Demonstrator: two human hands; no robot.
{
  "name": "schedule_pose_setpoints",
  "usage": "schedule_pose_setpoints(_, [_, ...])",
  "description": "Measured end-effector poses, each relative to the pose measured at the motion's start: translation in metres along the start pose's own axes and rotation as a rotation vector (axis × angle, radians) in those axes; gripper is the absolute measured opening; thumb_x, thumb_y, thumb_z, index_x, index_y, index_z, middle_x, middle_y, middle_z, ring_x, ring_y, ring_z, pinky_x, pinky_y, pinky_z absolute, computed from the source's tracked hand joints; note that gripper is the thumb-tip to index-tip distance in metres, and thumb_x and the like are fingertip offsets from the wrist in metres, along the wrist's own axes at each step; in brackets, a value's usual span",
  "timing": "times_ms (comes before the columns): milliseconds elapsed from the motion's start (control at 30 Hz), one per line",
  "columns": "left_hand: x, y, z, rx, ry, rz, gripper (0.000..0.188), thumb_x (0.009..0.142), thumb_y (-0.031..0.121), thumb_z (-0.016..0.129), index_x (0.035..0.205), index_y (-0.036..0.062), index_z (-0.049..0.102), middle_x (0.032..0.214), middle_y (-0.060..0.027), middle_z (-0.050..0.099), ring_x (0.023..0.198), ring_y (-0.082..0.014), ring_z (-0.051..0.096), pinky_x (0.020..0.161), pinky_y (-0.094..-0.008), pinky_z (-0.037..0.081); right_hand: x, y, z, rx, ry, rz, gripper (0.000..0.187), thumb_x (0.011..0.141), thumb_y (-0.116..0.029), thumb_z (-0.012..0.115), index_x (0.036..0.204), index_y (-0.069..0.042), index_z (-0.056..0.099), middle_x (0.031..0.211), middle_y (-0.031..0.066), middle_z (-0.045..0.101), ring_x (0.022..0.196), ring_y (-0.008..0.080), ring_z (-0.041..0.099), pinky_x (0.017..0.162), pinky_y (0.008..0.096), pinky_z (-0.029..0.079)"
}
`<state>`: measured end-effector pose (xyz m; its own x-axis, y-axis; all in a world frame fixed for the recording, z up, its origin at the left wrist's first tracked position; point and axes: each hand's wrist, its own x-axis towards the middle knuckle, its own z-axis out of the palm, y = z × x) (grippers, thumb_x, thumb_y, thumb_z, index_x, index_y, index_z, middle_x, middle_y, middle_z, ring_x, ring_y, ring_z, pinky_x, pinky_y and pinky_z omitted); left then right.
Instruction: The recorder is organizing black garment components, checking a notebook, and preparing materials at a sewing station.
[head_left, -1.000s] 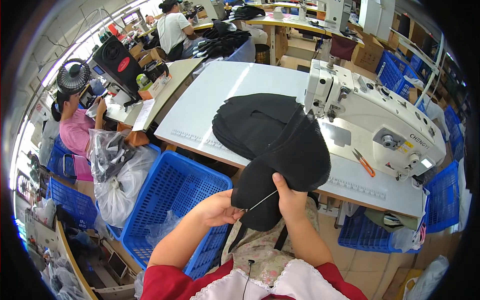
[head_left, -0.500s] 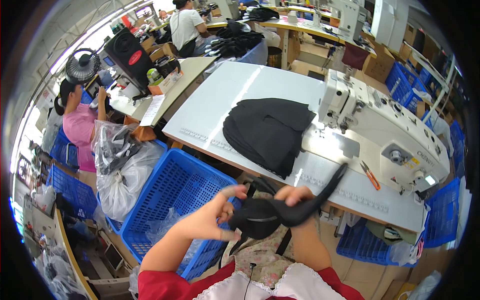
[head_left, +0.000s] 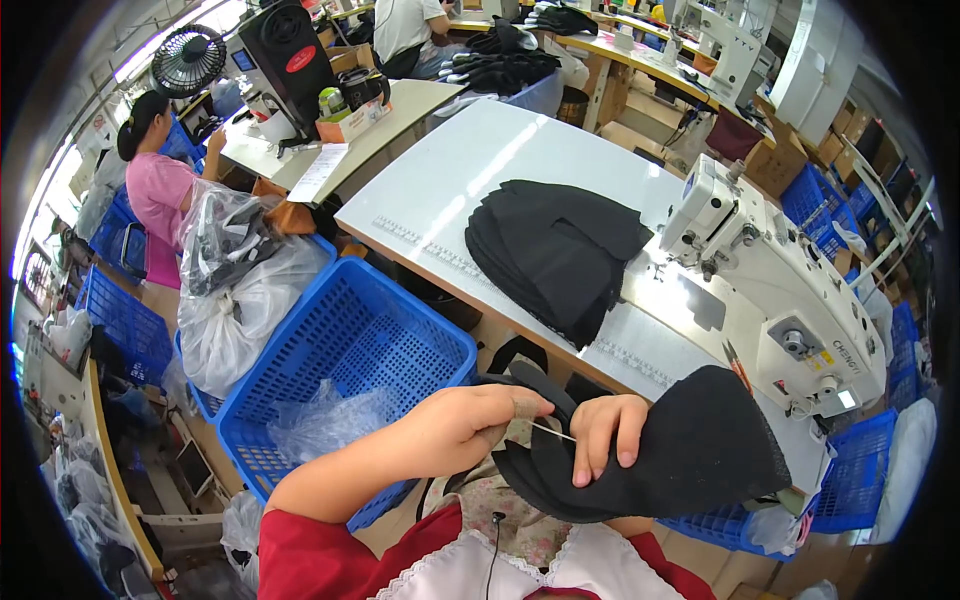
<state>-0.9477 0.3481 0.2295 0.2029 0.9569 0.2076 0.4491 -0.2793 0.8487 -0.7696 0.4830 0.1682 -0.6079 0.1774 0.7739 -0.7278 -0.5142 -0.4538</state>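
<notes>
A dark, curved black fabric piece (head_left: pixel 700 440) is in front of me over my lap, its wide rounded end spread to the right. My right hand (head_left: pixel 610 430) is closed on it, fingers lying over its top side. From the left, my left hand (head_left: pixel 470 425) pinches a thin pale strand (head_left: pixel 552 432) that runs to the fabric beside my right fingers; whether it is thread or something stiffer I cannot tell. A stack of black fabric pieces (head_left: pixel 555 250) lies on the white sewing table (head_left: pixel 430 190), beyond my hands.
A white sewing machine (head_left: pixel 780 260) stands on the table's right, with scissors (head_left: pixel 737 367) near its base, partly hidden by the fabric. To my left is a blue basket (head_left: pixel 420 335) containing clear plastic (head_left: pixel 330 420). A person in pink (head_left: pixel 160 190) sits at the far left.
The black fabric has been turned and opened out to the right. My left hand has gone from spread fingers to a pinch on the pale strand. The view has shifted slightly.
</notes>
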Motion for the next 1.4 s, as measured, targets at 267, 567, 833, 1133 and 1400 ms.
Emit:
schedule_pose_setpoints(267, [0.012, -0.01, -0.013, -0.133, -0.192, -0.07, 0.035, 0.079, -0.008, 0.046, 0.111, -0.0008, 0.058, 0.094, -0.0121, 0.062, 0.084, -0.0234, 0.061, 0.074, -0.0321, 0.049, 0.004, -0.001, -0.018, 0.054, -0.138, -0.038, 0.028, 0.091, -0.031, 0.055, 0.084, -0.004, 0.058, 0.083, 0.0201, 0.061, 0.077, 0.036, 0.066, 0.064, 0.0385, 0.055])
schedule_pose_setpoints(567, [-0.002, -0.029, -0.015, -1.183, -0.167, -0.709, 0.039, 0.083, -0.002, 0.055, 0.121, 0.0034, 0.05, 0.084, -0.003, 0.054, 0.055, -0.0051, 0.043, 0.044, -0.0174, 0.031, 0.016, 0.023, 0.009, -0.604, 1.057, -0.023, 0.034, 0.084, -0.004, 0.062, 0.117, 0.001, 0.054, 0.109, 0.0105, 0.061, 0.102, 0.0221, 0.058, 0.093, 0.0341, 0.045])
schedule_pose_setpoints(833, [-0.026, -0.066, -0.023, -1.557, 0.05, -0.83, 0.04, 0.083, -0.006, 0.051, 0.12, 0.0087, 0.048, 0.097, -0.0076, 0.054, 0.061, -0.011, 0.046, 0.035, -0.0153, 0.031, 0.024, 0.049, -0.002, -0.95, 0.912, -0.065, 0.027, 0.086, -0.006, 0.063, 0.112, 0.003, 0.058, 0.112, 0.0098, 0.06, 0.102, 0.0192, 0.056, 0.094, 0.0317, 0.041])
schedule_pose_setpoints(1133, [-0.036, -0.037, -0.039, -1.312, 0.078, -0.573, 0.033, 0.076, 0.0, 0.066, 0.109, 0.0036, 0.059, 0.094, -0.0033, 0.06, 0.077, -0.0098, 0.053, 0.066, -0.0219, 0.041, 0.054, 0.066, 0.001, -1.152, 0.833, 0.041, 0.023, 0.088, -0.011, 0.064, 0.104, 0.004, 0.062, 0.104, 0.009, 0.063, 0.095, 0.0189, 0.059, 0.089, 0.0311, 0.043])
schedule_pose_setpoints(1400, [-0.059, -0.053, -0.064, -0.595, 0.647, -0.568, 0.039, 0.076, 0.005, 0.069, 0.113, -0.002, 0.057, 0.103, -0.0075, 0.063, 0.097, -0.0162, 0.057, 0.088, -0.0274, 0.043, 0.067, 0.114, -0.005, -1.185, 0.726, 0.215, 0.029, 0.089, -0.021, 0.064, 0.102, 0.004, 0.062, 0.101, 0.0101, 0.064, 0.092, 0.019, 0.06, 0.084, 0.0306, 0.046])
